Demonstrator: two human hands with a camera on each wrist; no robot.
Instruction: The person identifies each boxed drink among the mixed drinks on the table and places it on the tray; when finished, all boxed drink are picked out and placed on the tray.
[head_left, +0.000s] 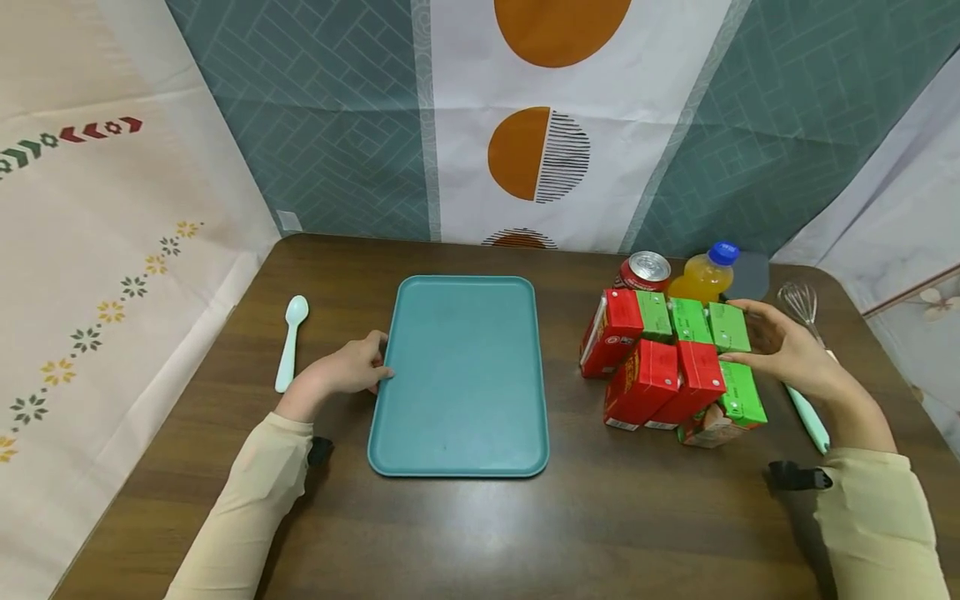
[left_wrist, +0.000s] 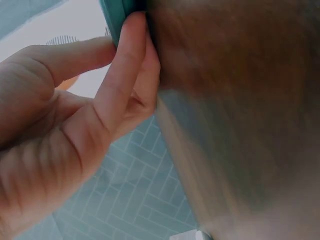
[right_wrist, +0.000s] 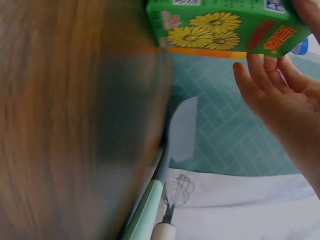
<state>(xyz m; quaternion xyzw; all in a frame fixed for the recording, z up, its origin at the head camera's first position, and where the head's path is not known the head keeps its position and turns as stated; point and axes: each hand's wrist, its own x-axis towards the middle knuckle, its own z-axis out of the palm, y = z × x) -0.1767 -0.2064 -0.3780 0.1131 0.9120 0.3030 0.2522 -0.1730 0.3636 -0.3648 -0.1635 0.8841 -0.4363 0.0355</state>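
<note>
A teal rectangular tray (head_left: 463, 379) lies flat on the table in the head view. My left hand (head_left: 351, 367) pinches its left edge, thumb near the front and fingers behind; the left wrist view shows the fingertips at the tray rim (left_wrist: 115, 20). On the right stands a cluster of red drink cartons (head_left: 641, 379) and green drink cartons. My right hand (head_left: 798, 354) holds the back right green drink carton (head_left: 727, 327) between thumb and fingers. In the right wrist view, yellow flowers show on a green carton's side (right_wrist: 210, 30), fingertips at its edge.
Behind the cartons stand a red can (head_left: 647, 271) and an orange drink bottle (head_left: 705, 275) with a blue cap. A whisk (head_left: 801, 304) and a spatula's mint handle (head_left: 808, 421) lie at the right. A pale mint spoon (head_left: 291, 343) lies left of the tray.
</note>
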